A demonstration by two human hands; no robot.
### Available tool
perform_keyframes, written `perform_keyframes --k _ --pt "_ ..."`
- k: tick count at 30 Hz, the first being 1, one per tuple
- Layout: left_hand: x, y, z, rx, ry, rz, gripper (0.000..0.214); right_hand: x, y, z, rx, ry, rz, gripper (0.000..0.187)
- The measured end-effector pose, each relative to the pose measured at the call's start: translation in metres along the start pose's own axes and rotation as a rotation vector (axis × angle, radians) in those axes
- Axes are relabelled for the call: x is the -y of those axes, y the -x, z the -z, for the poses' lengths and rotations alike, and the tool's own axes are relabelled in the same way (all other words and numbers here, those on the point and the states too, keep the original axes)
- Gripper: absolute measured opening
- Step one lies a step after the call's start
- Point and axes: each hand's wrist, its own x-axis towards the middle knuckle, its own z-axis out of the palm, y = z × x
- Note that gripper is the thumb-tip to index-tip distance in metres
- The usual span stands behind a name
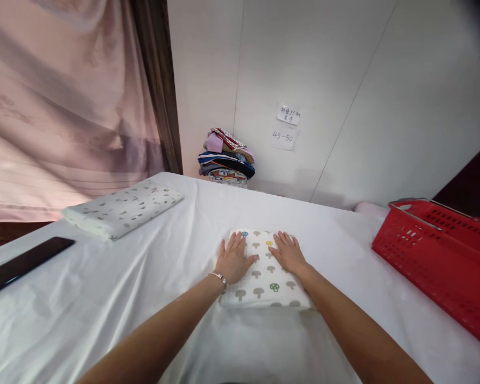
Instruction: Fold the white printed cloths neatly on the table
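A folded white cloth printed with small mushrooms [266, 282] lies on the white sheet in front of me. My left hand [232, 260], a thin bracelet at its wrist, lies flat on the cloth's left part with fingers stretched out. My right hand [288, 252] lies flat on its far right part, fingers spread too. Neither hand grips anything.
A second folded patterned cloth [122, 208] sits at the far left of the white-covered table [104, 298]. A dark flat phone-like object [22, 264] lies at the left edge. A red plastic basket [444, 261] stands on the right. A stack of folded clothes [227, 157] rests against the wall.
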Motion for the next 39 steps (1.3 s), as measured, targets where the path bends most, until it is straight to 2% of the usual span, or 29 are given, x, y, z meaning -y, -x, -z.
perform_keyframes --k 4,8,10,13,16,20,22,26,29,33,35,37,39 --pt "0.009 -0.007 -0.009 0.034 0.054 0.031 0.070 -0.001 -0.001 0.002 0.000 -0.028 0.000 0.060" --pt "0.015 -0.005 -0.014 0.039 0.118 0.041 0.069 -0.009 0.007 0.003 0.006 -0.147 -0.003 0.055" --pt "0.016 -0.004 -0.013 0.042 0.137 0.036 0.065 -0.016 0.017 -0.001 -0.010 -0.256 -0.061 0.054" --pt "0.018 -0.006 -0.009 0.028 0.134 0.034 0.060 -0.027 0.044 -0.007 -0.058 -0.516 -0.221 0.059" --pt "0.023 -0.020 -0.004 -0.027 0.083 0.037 0.059 -0.031 0.076 -0.006 -0.100 -0.802 -0.356 0.065" --pt "0.029 -0.051 0.003 -0.056 0.018 -0.010 0.056 -0.025 0.110 0.005 -0.055 -1.040 -0.490 0.077" --pt "0.032 -0.066 0.004 -0.020 0.012 -0.022 0.053 -0.022 0.119 0.007 -0.046 -1.125 -0.512 0.083" --pt "0.035 -0.080 0.003 0.048 0.012 -0.013 0.046 -0.030 0.118 -0.001 -0.047 -1.248 -0.442 0.085" --pt "0.035 -0.074 0.002 0.040 -0.007 0.001 0.043 -0.055 0.096 0.000 -0.056 -1.181 -0.353 0.080" --pt "0.025 -0.049 0.005 0.040 -0.028 0.026 0.041 -0.103 0.047 0.022 -0.203 -0.682 -0.282 0.059" --pt "0.017 -0.034 0.008 0.062 -0.014 0.034 0.038 -0.119 0.025 0.033 -0.264 -0.574 -0.305 0.051" --pt "0.010 -0.023 0.010 0.089 0.011 0.049 0.034 -0.121 0.013 0.038 -0.300 -0.521 -0.320 0.046" --pt "0.006 -0.019 0.011 0.106 0.051 0.066 0.033 -0.106 0.013 0.035 -0.310 -0.484 -0.298 0.042"
